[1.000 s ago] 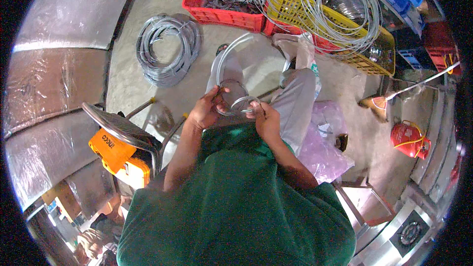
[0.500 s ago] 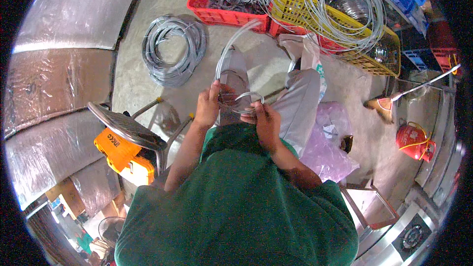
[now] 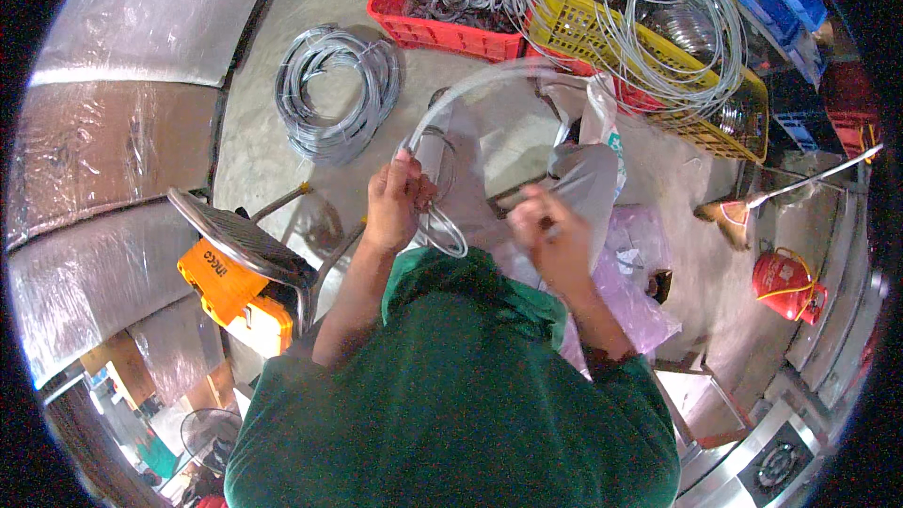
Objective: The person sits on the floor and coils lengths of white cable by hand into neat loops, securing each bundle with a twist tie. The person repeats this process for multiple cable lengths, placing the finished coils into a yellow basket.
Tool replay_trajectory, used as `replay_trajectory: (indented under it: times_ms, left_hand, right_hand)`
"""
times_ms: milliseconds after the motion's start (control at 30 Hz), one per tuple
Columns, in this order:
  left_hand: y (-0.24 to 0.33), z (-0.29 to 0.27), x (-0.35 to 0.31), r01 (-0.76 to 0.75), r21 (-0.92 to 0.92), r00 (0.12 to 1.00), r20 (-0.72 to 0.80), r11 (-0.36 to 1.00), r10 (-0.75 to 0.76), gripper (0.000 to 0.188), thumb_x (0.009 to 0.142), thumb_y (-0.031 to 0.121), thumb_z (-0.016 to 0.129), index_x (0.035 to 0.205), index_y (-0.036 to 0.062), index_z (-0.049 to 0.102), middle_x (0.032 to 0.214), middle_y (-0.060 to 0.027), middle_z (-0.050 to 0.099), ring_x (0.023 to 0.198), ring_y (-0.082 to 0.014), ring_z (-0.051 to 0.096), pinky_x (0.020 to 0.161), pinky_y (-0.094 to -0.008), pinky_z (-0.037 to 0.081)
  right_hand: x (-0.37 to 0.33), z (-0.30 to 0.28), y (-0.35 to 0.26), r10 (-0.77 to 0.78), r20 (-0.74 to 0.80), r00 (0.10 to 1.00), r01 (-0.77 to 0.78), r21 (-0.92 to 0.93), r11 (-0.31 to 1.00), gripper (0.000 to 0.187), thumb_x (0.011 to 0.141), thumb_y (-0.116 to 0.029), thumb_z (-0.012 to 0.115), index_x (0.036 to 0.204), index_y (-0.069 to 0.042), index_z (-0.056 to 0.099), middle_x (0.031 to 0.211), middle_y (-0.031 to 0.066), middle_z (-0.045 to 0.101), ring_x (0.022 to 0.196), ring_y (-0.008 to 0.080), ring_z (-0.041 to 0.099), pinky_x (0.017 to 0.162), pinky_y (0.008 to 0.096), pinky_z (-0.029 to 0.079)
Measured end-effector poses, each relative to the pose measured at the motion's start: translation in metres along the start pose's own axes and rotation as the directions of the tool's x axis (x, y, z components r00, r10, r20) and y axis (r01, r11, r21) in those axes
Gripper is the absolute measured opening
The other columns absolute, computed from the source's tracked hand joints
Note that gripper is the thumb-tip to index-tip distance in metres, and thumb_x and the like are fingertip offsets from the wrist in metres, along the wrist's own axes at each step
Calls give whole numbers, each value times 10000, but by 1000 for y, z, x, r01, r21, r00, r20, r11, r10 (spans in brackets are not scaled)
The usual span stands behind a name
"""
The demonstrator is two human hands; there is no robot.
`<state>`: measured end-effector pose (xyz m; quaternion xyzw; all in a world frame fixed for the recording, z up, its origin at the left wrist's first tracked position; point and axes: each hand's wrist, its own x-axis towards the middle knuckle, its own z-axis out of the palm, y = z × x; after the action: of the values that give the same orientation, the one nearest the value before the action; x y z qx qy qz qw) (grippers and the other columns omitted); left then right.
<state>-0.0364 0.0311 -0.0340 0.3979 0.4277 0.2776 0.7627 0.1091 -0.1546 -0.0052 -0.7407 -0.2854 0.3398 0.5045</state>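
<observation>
My left hand [image 3: 400, 202] is closed around a bundle of pale grey wire [image 3: 438, 115] in front of my shirt. From the top of my fist the strands arch away and to the right, blurred at the far end. A small loop [image 3: 458, 243] of the wire hangs below and to the right of that hand. My right hand [image 3: 553, 230] is apart from the wire, over my right leg. Its fingers look curled but are smeared by motion, so whether anything is in them does not show.
A large coil of grey wire [image 3: 293, 113] lies on the floor ahead. Farther off stand a red crate [image 3: 442, 36] of small wire rings and a yellow crate [image 3: 649, 55] with wire coils. A metal-framed stool [image 3: 240, 240] is at left; purple plastic [image 3: 625, 296], a broom [image 3: 732, 216] and a red gas cylinder [image 3: 785, 282] at right.
My right hand has let go of the wire loop and moved right. The loop now hangs lower by my left hand, and the far strands have swung to the right.
</observation>
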Motion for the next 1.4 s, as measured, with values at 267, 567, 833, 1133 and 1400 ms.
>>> replay_trajectory:
  times_ms: [267, 567, 833, 1133, 1400]
  left_hand:
    - [4, 27, -37, 52, 316, 985, 142, 947, -101, 376, 1019, 323, 489, 792, 38, 577, 613, 24, 477, 536, -76, 403, 482, -263, 315]
    - [14, 20, -42, 10, 565, 962, 218, 825, -161, 340, 1015, 351, 503, 821, 76, 546, 685, 37, 471, 610, -74, 397, 540, -260, 310]
    - [27, 1, -38, 221, 432, 837, 377, 874, -398, 398, 1009, 431, 479, 792, 103, 539, 664, 39, 455, 593, -81, 395, 538, -254, 305]
    - [31, -19, -49, 293, 378, 721, 515, 878, -463, 421, 998, 463, 479, 762, 115, 488, 601, 34, 400, 548, -100, 373, 510, -257, 288]
    - [35, 23, -63, 543, 47, 572, 710, 838, -411, 430, 996, 463, 471, 729, 128, 436, 556, 57, 297, 494, -83, 289, 479, -266, 232]
  right_hand:
    - [73, -9, -71, -727, 451, 518, 735, -669, 109, 342, 850, -379, 649, 1028, -88, 667, 912, 71, 627, 860, 243, 646, 672, 362, 543]
    - [105, -35, -69, -628, 636, 448, 842, -537, 56, 343, 839, -481, 581, 799, -141, 612, 791, 34, 580, 762, 213, 636, 584, 345, 534]
    - [131, -70, -88, -677, 656, 335, 789, -588, -179, 307, 802, -481, 601, 756, -179, 579, 765, 6, 557, 730, 174, 625, 544, 306, 516]
    - [158, -145, -104, -610, 677, 412, 678, -675, -292, 326, 666, -354, 728, 805, -97, 586, 824, 57, 569, 787, 240, 629, 621, 340, 519]
    - [151, -66, -66, -661, -161, 733, 585, -347, 733, 218, 981, -295, 552, 917, -89, 577, 746, 36, 531, 700, 154, 586, 576, 269, 470]
